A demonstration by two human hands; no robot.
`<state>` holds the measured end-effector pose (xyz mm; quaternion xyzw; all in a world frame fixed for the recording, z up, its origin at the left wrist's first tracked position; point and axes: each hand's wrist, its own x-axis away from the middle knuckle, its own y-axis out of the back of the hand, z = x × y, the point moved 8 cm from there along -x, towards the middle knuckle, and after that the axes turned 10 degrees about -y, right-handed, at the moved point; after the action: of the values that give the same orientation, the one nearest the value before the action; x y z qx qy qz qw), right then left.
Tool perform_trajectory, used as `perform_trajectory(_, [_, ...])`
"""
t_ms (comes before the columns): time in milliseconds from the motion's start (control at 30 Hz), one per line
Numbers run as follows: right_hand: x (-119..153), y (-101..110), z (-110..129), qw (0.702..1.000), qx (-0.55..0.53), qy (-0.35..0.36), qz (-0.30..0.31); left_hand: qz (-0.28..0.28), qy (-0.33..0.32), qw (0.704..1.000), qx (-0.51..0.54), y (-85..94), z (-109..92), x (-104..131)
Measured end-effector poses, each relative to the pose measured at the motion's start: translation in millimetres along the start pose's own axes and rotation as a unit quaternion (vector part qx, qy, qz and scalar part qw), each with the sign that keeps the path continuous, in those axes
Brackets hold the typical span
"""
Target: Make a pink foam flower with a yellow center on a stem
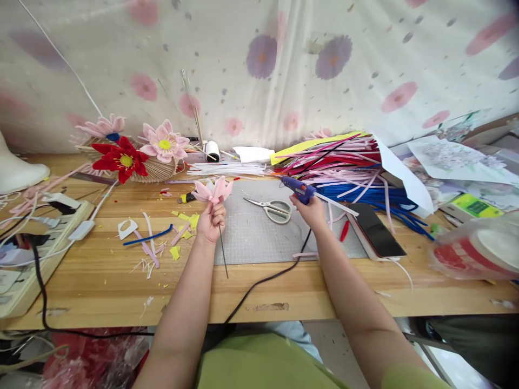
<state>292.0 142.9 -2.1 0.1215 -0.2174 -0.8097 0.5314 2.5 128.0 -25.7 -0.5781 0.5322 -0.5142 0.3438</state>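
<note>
My left hand (pixel 211 221) is closed around the base of a pink pipe-cleaner flower (pixel 214 190), its thin stem (pixel 223 254) pointing down below the fist. In my right hand (pixel 311 212) is a blue hot glue gun (pixel 299 188), its nozzle pointing left and a white glue stick (pixel 336 203) jutting out of the back. Between the hands, a pair of scissors (pixel 278 210) lies on the grey cutting mat (pixel 251 237). The glue gun is apart from the flower.
Finished red (pixel 124 160) and pink flowers (pixel 165 142) stand at the back left. Bundled pipe cleaners (pixel 336 156) lie behind the mat, with a phone (pixel 377 229) at right. A power strip (pixel 48 243) sits left, and a black cord (pixel 263 281) crosses the table front.
</note>
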Motion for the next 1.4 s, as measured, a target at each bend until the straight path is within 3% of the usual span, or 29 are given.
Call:
perform_trajectory(67, [12, -18, 22, 0.991, -0.086, 0.019, 0.102, -0.008, 0.003, 1.000, -0.002, 3.0, 3, -3])
perform_trajectory(167, [35, -55, 46, 0.965, -0.089, 0.028, 0.243, -0.013, 0.012, 1.000, -0.007, 4.8, 8, -4])
perform_trajectory(267, [48, -87, 57, 0.954, -0.050, 0.044, 0.292, -0.019, 0.013, 1.000, -0.007, 5.8, 11, -4])
perform_trajectory(400, [52, -114, 62, 0.954, -0.029, 0.082, 0.288, -0.019, 0.010, 1.000, 0.006, 6.5, 12, -1])
perform_trajectory(567, [58, -127, 68, 0.956, -0.017, 0.098, 0.275, -0.020, 0.011, 0.999, 0.027, 7.0, 12, 1])
perform_trajectory(967, [63, -121, 82, 0.957, 0.103, 0.145, 0.230, -0.044, 0.015, 0.997, 0.056, 12.5, 15, 2])
perform_trajectory(1400, [63, -118, 86, 0.948, 0.171, 0.146, 0.224, -0.071, 0.059, 0.996, 0.014, 18.6, 24, 5])
